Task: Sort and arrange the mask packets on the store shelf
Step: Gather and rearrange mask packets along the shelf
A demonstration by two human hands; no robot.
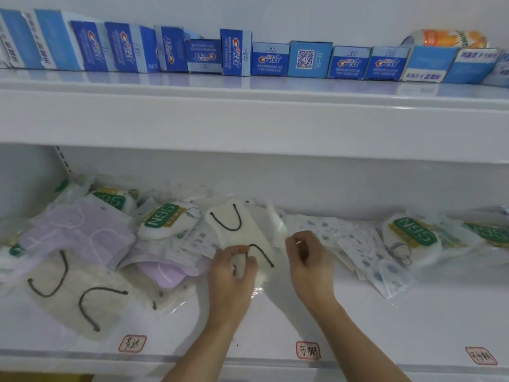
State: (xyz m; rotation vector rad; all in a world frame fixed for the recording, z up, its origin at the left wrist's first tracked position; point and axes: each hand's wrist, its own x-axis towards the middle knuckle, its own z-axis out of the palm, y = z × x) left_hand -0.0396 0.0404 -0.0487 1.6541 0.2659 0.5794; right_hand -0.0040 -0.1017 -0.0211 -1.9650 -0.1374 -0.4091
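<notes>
A cream mask packet with black ear loops [237, 230] lies tilted in the middle of the lower white shelf [413, 321]. My left hand [234, 274] grips its near end. My right hand [308, 260] pinches the clear wrapper at its right edge. Another cream packet [77, 293] lies at the front left, with lilac packets [85, 230] behind it. A white N95 packet [165, 219] sits left of centre and two more N95 packets [413, 235] lie at the right. Blue-patterned packets [369, 252] fan out to the right of my right hand.
The upper shelf [248, 114] overhangs close above and carries a row of blue toothpaste boxes [270, 60]. Three red-bordered labels [308, 350] are stuck along the lower shelf's front edge. Bare shelf surface shows at the front right.
</notes>
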